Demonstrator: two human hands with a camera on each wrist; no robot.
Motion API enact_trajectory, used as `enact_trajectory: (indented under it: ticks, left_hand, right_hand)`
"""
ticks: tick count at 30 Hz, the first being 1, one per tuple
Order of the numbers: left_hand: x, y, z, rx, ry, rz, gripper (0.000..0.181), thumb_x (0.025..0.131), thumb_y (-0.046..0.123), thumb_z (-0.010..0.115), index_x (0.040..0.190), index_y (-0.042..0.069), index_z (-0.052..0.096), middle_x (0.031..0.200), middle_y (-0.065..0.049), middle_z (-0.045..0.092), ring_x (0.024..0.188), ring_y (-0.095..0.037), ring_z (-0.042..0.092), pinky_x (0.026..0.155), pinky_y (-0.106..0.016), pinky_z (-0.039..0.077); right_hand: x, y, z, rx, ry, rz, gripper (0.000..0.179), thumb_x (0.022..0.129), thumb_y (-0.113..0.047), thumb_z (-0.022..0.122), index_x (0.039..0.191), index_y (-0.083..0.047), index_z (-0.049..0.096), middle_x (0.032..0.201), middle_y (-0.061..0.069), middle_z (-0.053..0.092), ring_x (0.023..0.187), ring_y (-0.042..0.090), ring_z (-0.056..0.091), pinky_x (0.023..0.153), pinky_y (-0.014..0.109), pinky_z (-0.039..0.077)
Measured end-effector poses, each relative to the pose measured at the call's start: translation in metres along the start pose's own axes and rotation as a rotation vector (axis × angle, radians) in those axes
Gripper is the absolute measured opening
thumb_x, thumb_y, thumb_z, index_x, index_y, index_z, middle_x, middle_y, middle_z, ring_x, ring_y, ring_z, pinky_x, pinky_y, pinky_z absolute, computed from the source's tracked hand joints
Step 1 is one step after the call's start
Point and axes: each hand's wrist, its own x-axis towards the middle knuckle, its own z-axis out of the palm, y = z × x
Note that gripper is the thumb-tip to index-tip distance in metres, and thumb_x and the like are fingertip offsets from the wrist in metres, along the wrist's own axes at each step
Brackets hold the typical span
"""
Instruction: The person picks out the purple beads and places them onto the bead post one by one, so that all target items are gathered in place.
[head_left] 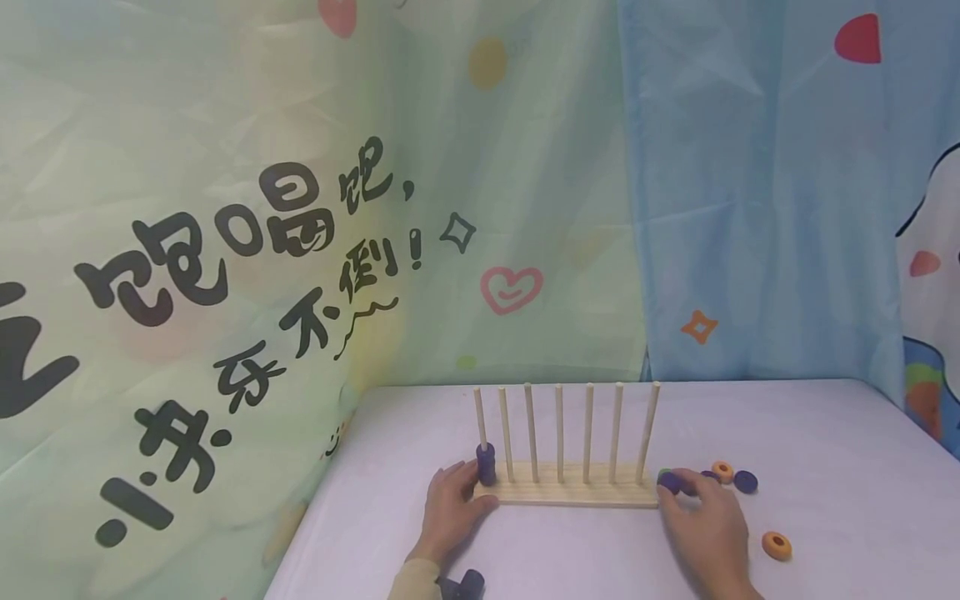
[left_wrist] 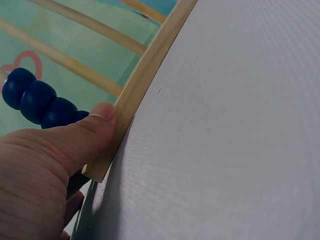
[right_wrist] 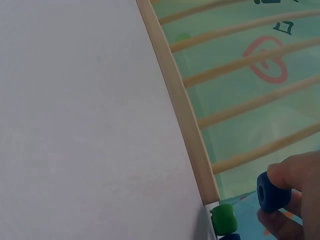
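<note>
A wooden peg rack with a row of upright dowels stands on the table. Blue beads are stacked on its leftmost dowel, and they also show in the left wrist view as rounded blue beads. My left hand grips the rack's left end, its thumb lying along the base beside the stack. Past the rack's right end, my right hand pinches a blue bead between thumb and fingers, above the table. The bead's hole faces the right wrist camera.
Near the right hand lie a green bead, a dark blue bead and an orange bead. Another orange bead lies closer to me. Printed curtains hang behind the table.
</note>
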Motion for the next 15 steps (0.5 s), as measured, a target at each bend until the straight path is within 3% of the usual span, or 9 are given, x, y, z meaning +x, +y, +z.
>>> enact_trajectory:
  ticks: [3, 9, 15]
  left_hand:
    - [0.000, -0.001, 0.000, 0.008, -0.002, 0.002, 0.061, 0.079, 0.038, 0.078, 0.128, 0.006, 0.062, 0.127, -0.009, 0.065, 0.128, -0.033, 0.050, 0.116, -0.057, 0.022]
    - [0.000, 0.001, -0.001, 0.004, -0.006, -0.003, 0.061, 0.079, 0.039, 0.077, 0.129, 0.007, 0.062, 0.128, -0.008, 0.065, 0.129, -0.032, 0.050, 0.116, -0.057, 0.022]
    - [0.000, 0.002, -0.002, 0.011, -0.007, -0.003, 0.061, 0.080, 0.039, 0.077, 0.129, 0.006, 0.062, 0.128, -0.009, 0.065, 0.129, -0.033, 0.050, 0.116, -0.057, 0.022]
  right_hand:
    - [-0.002, -0.003, 0.002, 0.014, -0.029, 0.003, 0.035, 0.082, -0.019, 0.075, 0.113, -0.004, 0.067, 0.106, 0.020, 0.068, 0.100, 0.038, 0.058, 0.085, 0.054, 0.044]
    - [-0.010, -0.014, 0.006, 0.108, -0.087, -0.045, 0.033, 0.083, -0.020, 0.077, 0.112, -0.006, 0.069, 0.110, 0.013, 0.070, 0.107, 0.035, 0.063, 0.091, 0.050, 0.052]
    - [-0.017, -0.024, 0.012, 0.131, -0.118, -0.068, 0.034, 0.082, -0.020, 0.079, 0.112, -0.009, 0.070, 0.110, 0.011, 0.071, 0.102, 0.033, 0.066, 0.086, 0.045, 0.055]
